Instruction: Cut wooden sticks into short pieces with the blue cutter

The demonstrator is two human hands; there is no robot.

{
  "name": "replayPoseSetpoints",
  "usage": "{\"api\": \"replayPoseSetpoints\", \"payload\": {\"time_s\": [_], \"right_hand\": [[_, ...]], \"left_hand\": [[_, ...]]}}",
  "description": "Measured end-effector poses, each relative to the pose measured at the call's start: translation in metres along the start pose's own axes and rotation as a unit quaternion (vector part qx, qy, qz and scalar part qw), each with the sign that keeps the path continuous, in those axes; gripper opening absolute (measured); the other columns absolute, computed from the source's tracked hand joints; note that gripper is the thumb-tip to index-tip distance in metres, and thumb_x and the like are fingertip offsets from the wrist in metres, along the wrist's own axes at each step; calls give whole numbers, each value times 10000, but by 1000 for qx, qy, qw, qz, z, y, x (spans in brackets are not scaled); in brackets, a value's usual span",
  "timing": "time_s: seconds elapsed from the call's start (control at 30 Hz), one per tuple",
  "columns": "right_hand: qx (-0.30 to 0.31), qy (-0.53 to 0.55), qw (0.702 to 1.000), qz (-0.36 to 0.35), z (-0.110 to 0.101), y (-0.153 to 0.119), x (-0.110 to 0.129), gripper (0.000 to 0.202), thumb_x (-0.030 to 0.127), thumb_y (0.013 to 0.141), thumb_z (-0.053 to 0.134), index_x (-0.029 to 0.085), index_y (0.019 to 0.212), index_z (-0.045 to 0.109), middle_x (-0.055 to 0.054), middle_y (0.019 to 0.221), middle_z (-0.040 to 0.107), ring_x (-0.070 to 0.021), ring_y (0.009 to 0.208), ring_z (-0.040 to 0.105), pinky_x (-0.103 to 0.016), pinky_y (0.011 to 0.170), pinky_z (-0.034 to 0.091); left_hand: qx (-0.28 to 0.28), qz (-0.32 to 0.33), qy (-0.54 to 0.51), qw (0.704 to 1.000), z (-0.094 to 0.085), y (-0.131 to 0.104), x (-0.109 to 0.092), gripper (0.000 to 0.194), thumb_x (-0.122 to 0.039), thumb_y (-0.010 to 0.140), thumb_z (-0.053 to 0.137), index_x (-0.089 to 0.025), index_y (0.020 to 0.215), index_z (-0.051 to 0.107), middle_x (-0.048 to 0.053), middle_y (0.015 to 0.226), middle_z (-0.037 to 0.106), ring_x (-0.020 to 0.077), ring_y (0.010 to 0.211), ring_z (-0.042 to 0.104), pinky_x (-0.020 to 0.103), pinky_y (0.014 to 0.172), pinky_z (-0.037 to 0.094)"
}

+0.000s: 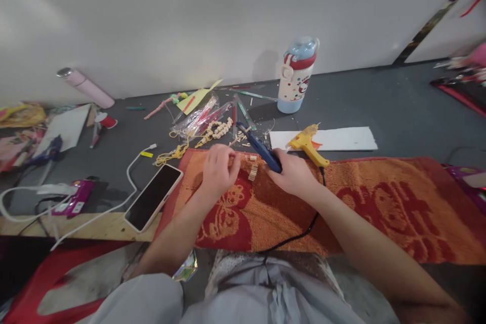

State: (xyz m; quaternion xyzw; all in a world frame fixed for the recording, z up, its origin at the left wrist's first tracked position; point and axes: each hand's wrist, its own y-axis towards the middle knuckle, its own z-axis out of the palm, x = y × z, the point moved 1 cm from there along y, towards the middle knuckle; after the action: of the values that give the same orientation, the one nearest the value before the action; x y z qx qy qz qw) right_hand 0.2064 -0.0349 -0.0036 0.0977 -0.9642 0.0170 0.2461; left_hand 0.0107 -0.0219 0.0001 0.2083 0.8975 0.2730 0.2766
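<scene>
My right hand (294, 172) is wrapped round the handle of a blue hand tool (260, 146), whose metal tip points up and left. Just left of it, my left hand (219, 169) pinches a thin light stick (236, 142) near the tool's tip. Between my hands, small pale wooden pieces (252, 172) lie in a short row on the orange and red towel (364, 197). More small pieces are scattered on the dark table beyond the tip. A yellow glue gun (308, 144) rests right of my right hand, partly on a white board (345, 138).
A phone (154, 197) and white cable (114, 216) lie at the left. Behind are plastic packets (203, 116), a beaded string (218, 130) and a tall bottle (298, 76). A pink flask (86, 87) lies against the wall. A black cord crosses the towel.
</scene>
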Motion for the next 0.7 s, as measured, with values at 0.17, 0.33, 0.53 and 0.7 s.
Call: {"api": "replayPoseSetpoints", "payload": {"time_s": [0.17, 0.33, 0.53, 0.7], "right_hand": [[-4, 53, 998, -15, 5, -3, 10, 273, 278, 789, 494, 158, 1026, 554, -102, 885, 704, -252, 786, 661, -286, 636, 410], [6, 87, 995, -51, 15, -8, 18, 451, 254, 777, 485, 126, 1210, 508, -121, 986, 707, -274, 828, 675, -323, 698, 446], [15, 70, 997, -39, 15, -7, 18, 441, 250, 778, 483, 116, 1196, 527, -136, 973, 709, -292, 846, 678, -337, 706, 453], [21, 59, 997, -39, 14, -8, 18, 432, 247, 772, 481, 120, 1182, 531, -130, 958, 710, -294, 835, 677, -338, 697, 451]], "left_hand": [[163, -161, -270, 935, 15, -5, -13, 310, -467, 851, 515, -166, 867, 587, 58, 810, 669, 166, 748, 632, 277, 681, 506], [154, -222, -458, 847, 32, -6, -12, 498, -537, 703, 678, -149, 998, 576, 110, 1033, 684, 215, 955, 655, 329, 851, 520], [125, -271, -503, 811, 38, -10, -11, 525, -529, 651, 737, -141, 977, 598, 97, 1012, 696, 226, 980, 648, 340, 892, 493], [111, -265, -505, 814, 39, -11, -12, 511, -532, 646, 741, -145, 955, 611, 84, 981, 697, 206, 948, 650, 320, 885, 490]]}}
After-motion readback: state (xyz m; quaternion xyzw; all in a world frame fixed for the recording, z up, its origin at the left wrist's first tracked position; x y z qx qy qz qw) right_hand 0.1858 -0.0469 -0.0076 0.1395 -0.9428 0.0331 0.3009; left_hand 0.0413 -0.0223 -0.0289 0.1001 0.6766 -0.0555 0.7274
